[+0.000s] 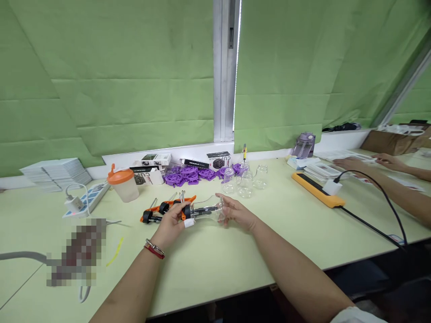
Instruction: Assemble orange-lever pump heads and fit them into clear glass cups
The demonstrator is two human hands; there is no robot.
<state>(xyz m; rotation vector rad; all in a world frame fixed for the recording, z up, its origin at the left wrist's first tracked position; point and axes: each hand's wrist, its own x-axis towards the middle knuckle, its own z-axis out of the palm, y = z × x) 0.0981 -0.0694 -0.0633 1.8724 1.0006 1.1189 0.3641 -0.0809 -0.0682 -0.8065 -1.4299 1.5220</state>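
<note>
Between my hands a clear glass jar (209, 206) lies on its side above the table, a dark rod running inside it. My left hand (171, 225), with a white wrap on its thumb, is closed round the black collar (187, 211) at the jar's neck. My right hand (237, 212) grips the jar's wide base, fingers partly hidden behind the glass. Just behind my left hand lie several black-and-orange assemblies (147, 217) with metal rods. More clear glass jars (245, 192) stand farther back, near a pile of purple plastic parts (190, 175).
Printed boxes (150, 176) and an orange-lidded cup (123, 184) stand at the back left, beside a white power strip (96, 199). An orange power strip (318, 190) with a black cable lies right. A co-worker's hands (350, 167) rest over white sheets; a purple bottle (305, 145) stands behind.
</note>
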